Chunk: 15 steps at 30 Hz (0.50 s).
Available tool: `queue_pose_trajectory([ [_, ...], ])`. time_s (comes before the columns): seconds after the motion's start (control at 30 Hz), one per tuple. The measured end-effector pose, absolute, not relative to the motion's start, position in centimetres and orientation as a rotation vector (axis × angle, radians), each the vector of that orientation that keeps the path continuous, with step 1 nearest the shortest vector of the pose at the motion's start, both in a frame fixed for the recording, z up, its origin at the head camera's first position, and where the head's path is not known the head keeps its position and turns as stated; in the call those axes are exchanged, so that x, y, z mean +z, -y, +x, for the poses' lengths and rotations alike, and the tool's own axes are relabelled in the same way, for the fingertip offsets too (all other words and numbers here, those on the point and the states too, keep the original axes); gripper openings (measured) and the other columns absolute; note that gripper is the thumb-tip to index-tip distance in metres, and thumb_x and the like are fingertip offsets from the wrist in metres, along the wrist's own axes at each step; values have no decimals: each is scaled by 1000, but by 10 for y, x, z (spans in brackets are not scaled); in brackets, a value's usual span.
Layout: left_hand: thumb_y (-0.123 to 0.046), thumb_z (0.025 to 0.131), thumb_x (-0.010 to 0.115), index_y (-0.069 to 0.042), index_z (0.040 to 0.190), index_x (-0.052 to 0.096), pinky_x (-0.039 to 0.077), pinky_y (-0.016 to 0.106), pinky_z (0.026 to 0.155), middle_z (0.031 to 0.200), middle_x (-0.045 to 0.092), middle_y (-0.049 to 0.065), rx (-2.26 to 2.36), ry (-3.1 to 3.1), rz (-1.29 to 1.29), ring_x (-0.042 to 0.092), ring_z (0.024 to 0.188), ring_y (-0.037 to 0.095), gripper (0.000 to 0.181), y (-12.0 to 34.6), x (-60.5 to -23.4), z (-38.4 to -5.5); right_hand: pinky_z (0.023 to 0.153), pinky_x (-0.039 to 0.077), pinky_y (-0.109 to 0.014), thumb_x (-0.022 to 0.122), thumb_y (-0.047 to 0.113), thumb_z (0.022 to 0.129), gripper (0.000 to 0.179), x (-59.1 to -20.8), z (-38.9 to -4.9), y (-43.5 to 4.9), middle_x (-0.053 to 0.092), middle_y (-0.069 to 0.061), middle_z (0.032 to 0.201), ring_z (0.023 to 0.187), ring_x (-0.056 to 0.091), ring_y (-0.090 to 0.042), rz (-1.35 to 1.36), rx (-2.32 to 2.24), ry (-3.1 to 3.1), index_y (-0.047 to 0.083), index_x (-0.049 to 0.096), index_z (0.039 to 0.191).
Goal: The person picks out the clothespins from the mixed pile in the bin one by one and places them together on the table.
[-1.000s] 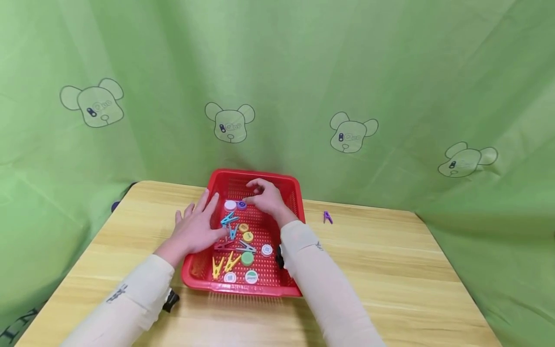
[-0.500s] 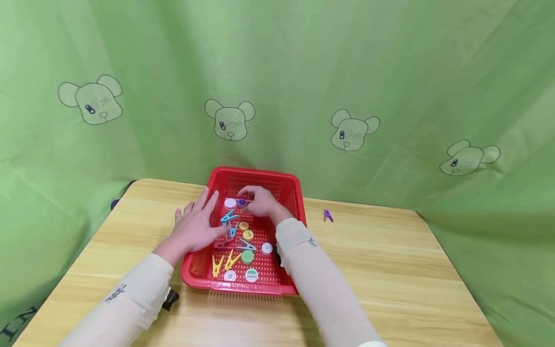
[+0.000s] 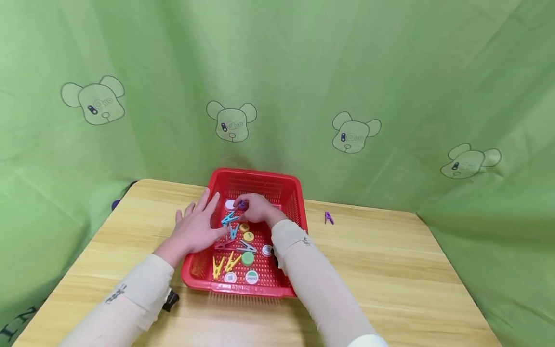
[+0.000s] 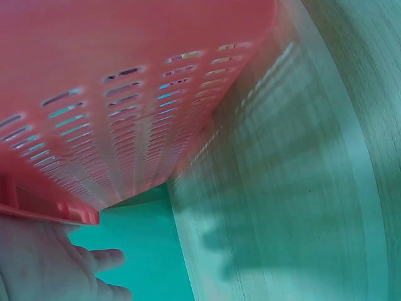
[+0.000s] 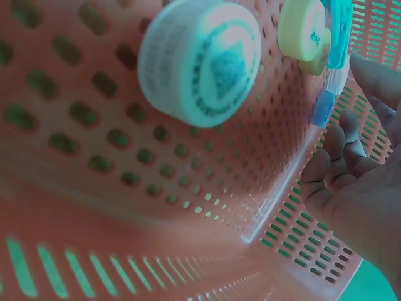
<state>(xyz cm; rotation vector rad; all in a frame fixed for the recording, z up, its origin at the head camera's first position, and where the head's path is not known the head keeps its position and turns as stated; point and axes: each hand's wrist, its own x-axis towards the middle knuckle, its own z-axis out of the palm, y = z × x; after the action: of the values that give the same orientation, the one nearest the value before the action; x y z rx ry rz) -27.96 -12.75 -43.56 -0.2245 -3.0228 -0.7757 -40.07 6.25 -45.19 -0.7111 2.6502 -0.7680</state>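
A red plastic basket [image 3: 243, 289] holds bottle caps and clothespins. My left hand [image 3: 196, 230] lies spread over its left rim, with the thumb reaching inside near a blue clothespin [image 3: 233, 231]; the left wrist view shows that hand [image 4: 53, 263] against the rim. My right hand [image 3: 257, 209] is low in the far part of the basket. Its index finger and thumb stand apart on either side of a purple cap [image 3: 243, 205], beside a white cap [image 3: 230, 205]. In the right wrist view the right hand's fingers [image 5: 335, 157] are bent, close to the bluish cap [image 5: 324, 108].
Yellow clothespins [image 3: 231, 261], a grey clothespin [image 3: 247, 246], a green cap [image 3: 248, 259], yellow caps [image 3: 248, 236] and white caps [image 3: 252, 277] lie in the basket. Outside, a purple clothespin [image 3: 329, 218] lies on the wooden table [image 3: 390, 270]. A green curtain [image 3: 277, 72] hangs behind.
My right hand has come lower and nearer inside the basket, its index finger and thumb now around the purple cap. The left hand has stayed on the left rim.
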Motion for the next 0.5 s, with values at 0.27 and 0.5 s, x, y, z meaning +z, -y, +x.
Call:
queue_pose_trajectory([
  [0.27, -55, 87, 66, -17, 162, 14, 3, 77, 106, 167, -1, 11, -778, 3014, -212, 16, 140, 58, 99, 128, -435, -279, 82, 52, -32, 76, 15, 88, 26, -456, -401, -57, 65, -5, 108, 95, 57, -20, -749, -709, -2660, 15, 71, 114],
  [0.5, -54, 88, 66, -18, 162, 13, 3, 76, 106, 167, -2, 10, -768, 3028, -217, 16, 140, 57, 98, 127, -435, -279, 83, 51, -32, 78, 16, 87, 29, -459, -401, -57, 65, 0, 108, 96, 58, -18, -713, -655, -2680, 19, 72, 115],
])
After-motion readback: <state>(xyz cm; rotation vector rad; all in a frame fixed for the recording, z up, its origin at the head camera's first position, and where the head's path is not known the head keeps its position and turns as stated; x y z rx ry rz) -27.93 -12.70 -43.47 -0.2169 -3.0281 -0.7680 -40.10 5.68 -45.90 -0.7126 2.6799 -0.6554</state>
